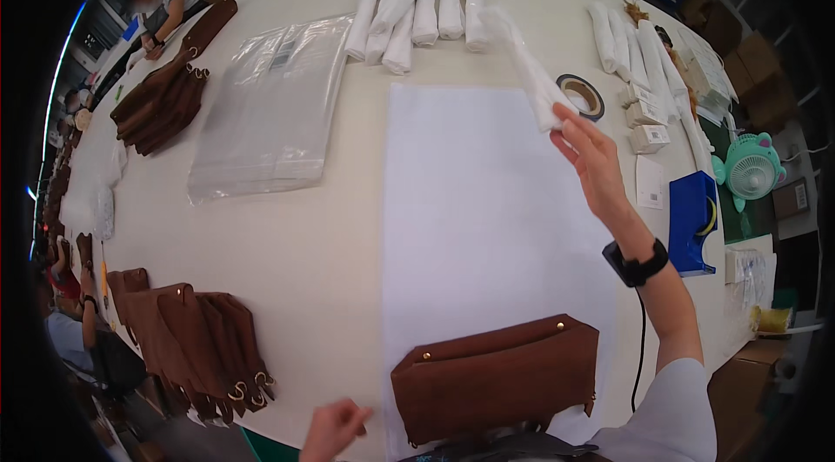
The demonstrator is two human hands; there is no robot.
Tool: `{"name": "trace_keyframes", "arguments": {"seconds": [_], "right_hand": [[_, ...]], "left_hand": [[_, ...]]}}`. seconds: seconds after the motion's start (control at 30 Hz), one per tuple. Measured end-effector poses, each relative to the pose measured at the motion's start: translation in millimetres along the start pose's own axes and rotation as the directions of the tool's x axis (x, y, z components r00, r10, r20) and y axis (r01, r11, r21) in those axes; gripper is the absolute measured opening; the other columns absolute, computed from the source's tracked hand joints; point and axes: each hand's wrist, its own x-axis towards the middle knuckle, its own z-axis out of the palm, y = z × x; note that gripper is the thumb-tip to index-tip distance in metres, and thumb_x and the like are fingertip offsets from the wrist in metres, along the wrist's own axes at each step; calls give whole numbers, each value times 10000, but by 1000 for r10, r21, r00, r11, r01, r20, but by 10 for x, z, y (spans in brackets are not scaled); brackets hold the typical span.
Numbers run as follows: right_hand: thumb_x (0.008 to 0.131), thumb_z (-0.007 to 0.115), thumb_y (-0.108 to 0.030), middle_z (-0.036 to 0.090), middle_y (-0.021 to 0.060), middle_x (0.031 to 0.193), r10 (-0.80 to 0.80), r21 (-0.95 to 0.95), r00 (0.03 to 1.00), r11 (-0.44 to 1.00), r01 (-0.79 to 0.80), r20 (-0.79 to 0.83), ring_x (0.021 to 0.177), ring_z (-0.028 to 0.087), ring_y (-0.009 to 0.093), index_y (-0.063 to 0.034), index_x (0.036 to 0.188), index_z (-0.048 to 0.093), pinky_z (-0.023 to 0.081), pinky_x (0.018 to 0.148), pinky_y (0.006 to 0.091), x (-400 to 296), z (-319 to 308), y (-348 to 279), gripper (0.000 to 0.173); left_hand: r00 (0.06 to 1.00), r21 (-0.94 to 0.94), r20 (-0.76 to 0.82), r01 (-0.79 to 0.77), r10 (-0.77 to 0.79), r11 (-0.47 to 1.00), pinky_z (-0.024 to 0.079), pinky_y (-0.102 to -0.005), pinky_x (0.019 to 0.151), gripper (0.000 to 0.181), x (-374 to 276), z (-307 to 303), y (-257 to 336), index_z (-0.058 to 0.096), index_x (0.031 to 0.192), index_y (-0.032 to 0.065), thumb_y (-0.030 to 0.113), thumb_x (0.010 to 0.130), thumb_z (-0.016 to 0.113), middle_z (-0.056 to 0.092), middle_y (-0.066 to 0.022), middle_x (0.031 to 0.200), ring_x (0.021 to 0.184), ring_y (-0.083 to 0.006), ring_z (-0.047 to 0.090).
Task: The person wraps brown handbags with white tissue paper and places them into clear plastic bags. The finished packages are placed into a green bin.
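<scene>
Between the fingertips of my right hand (587,165) is the near end of a white wrapped roll (531,77), slanting away over a large white paper sheet (483,201). A roll of tape (582,96) lies just beyond that hand. My left hand (336,426) is at the near edge, fingers curled, blurred, with nothing seen in it. To its right, a brown leather bag (499,384) with brass-coloured studs lies on the paper's near end. More white rolls (425,15) lie in a group at the far side, left of the held one.
Stacked clear plastic bags (274,116) lie left of the paper. Brown leather bags are piled at near left (196,338) and far left (163,100). A blue tape dispenser (691,224), small boxes (649,139) and a green fan (750,168) stand right. Several people are at left.
</scene>
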Motion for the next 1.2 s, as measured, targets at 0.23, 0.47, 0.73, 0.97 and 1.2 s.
{"name": "trace_keyframes", "arguments": {"seconds": [0.23, 0.47, 0.73, 0.97, 1.2], "right_hand": [[787, 626, -95, 249, 224, 1323, -11, -408, 777, 846, 342, 629, 1178, 414, 320, -68, 1270, 454, 370, 970, 391, -1899, 779, -400, 513], [846, 550, -371, 455, 203, 1239, -214, -890, 952, 356, 286, 221, 1095, 440, 320, -157, 1195, 554, 355, 923, 378, -1611, -465, 33, 409], [853, 580, -331, 579, 21, 978, 590, -508, 746, 765, -395, 310, 797, 500, 93, -89, 1129, 580, 399, 747, 237, -1966, -950, 54, 367], [808, 638, -331, 554, 26, 949, 604, -537, 707, 759, -369, 367, 769, 478, 91, -58, 1006, 592, 391, 712, 246, -1997, -1059, 89, 340], [765, 630, -474, 505, 156, 863, 266, -818, 843, 490, 300, 468, 795, 491, 308, -44, 927, 467, 412, 700, 396, -2202, -621, 26, 488]], "left_hand": [[777, -458, 78, -529, 625, 714, 435, -324, 866, 627, 779, 165, 1871, 274, 1343, 1, 290, 860, 551, 539, -171, 1129, 1016, -220, 539], [667, 205, 697, -537, 263, 818, 441, -250, 746, 445, 1278, -38, 1759, 567, 1089, 3, 179, 693, 670, 597, -42, 994, 888, -112, 551], [643, 114, 731, -445, 228, 888, 394, -293, 884, 576, 1077, 192, 1471, 453, 1218, 35, 188, 704, 664, 548, -89, 1130, 1035, -168, 507], [756, 7, 460, -528, 466, 849, 403, -269, 833, 477, 882, 243, 972, 502, 1207, 55, 261, 799, 637, 552, -71, 1095, 950, -137, 506], [652, 251, 156, -753, 742, 609, 396, -270, 646, 323, 686, 600, 889, 627, 1048, 78, 251, 779, 673, 525, -73, 801, 666, -150, 461]]}}
